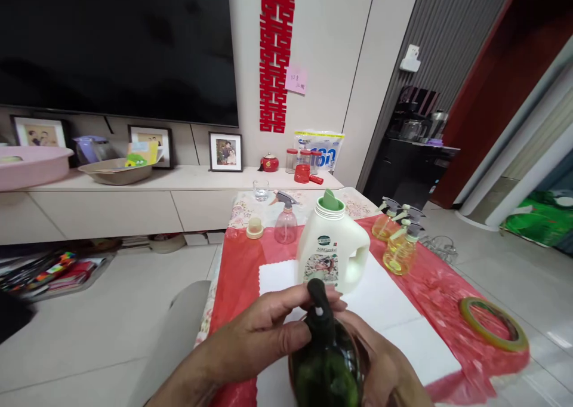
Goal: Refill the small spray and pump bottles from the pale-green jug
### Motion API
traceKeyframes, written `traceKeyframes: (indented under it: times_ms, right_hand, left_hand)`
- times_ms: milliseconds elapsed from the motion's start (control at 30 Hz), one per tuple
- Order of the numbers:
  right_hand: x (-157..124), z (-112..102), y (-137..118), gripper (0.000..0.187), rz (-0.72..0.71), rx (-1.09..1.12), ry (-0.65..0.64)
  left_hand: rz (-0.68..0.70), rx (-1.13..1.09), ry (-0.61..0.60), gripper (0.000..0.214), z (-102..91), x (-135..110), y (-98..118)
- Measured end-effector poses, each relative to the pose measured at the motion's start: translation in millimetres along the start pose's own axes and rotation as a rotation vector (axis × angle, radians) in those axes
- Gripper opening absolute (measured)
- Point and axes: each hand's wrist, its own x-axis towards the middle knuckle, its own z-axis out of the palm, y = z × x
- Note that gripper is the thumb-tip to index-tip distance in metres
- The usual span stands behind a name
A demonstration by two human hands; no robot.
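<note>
A dark green spray bottle (330, 368) with a black nozzle head sits low in the middle of the view. My left hand (264, 332) pinches the black nozzle head, fingers closed on it. My right hand (380, 365) wraps round the bottle's body from the right. Just behind them a white detergent jug (333, 246) with a green spout stands upright on a white cloth (403, 323).
A red plastic sheet (237, 270) covers the table. On it stand a pink spray bottle (286, 222), two yellow spray bottles (400, 249), a glass (261, 189), a small lidded cup (255, 228) and a tape roll (492, 323). Beyond is a TV cabinet (134, 198).
</note>
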Motion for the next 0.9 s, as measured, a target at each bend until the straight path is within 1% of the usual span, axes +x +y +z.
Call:
traceKeyframes:
  times_ms: [67,100,167,233,333,433,533,633,700,767,833,900]
  right_hand:
    - [8.3,0.1,3.7,0.123,0.002,0.054,-0.088]
    - [12.1,0.4,5.7,0.125,-0.009,0.086,-0.108]
    - [17.9,1.3,9.8,0.134,-0.023,0.135,-0.116]
    - [20.7,2.5,12.2,0.14,-0.033,0.167,-0.094]
    - [22.0,5.5,8.6,0.139,-0.048,0.146,-0.038]
    - [22.7,9.5,-2.9,0.128,-0.082,0.073,0.023]
    - [22.7,11.3,-13.7,0.115,-0.1,0.006,0.064]
    - [20.8,9.1,-17.9,0.107,-0.129,-0.056,0.1]
    - [18.5,6.3,-17.6,0.107,-0.138,-0.073,0.131]
    - [15.9,3.8,-16.1,0.11,-0.128,-0.058,0.138]
    - [13.5,2.8,-14.9,0.112,-0.12,-0.034,0.127]
    - [12.0,3.4,-15.3,0.111,-0.12,-0.027,0.136]
  left_hand:
    - [-0.039,-0.103,-0.064,0.045,-0.3,0.5,-0.4]
    - [-0.05,-0.145,-0.079,0.044,-0.6,1.3,-1.3]
    - [-0.06,-0.192,-0.058,0.042,-1.7,3.6,-4.1]
    - [-0.055,-0.2,0.002,0.042,-3.1,6.5,-7.1]
    - [-0.011,-0.167,0.112,0.043,-3.8,11.3,-9.6]
    - [0.047,-0.13,0.233,0.045,0.6,16.4,-10.9]
    - [0.036,-0.148,0.33,0.047,10.2,21.4,-15.0]
    - [0.052,-0.196,0.406,0.047,19.3,23.7,-20.6]
    - [0.068,-0.204,0.391,0.049,21.6,22.1,-22.6]
    - [0.057,-0.187,0.338,0.05,20.6,18.9,-22.2]
    - [0.043,-0.169,0.302,0.047,18.0,16.0,-20.6]
    - [0.047,-0.168,0.311,0.042,16.4,15.7,-19.5]
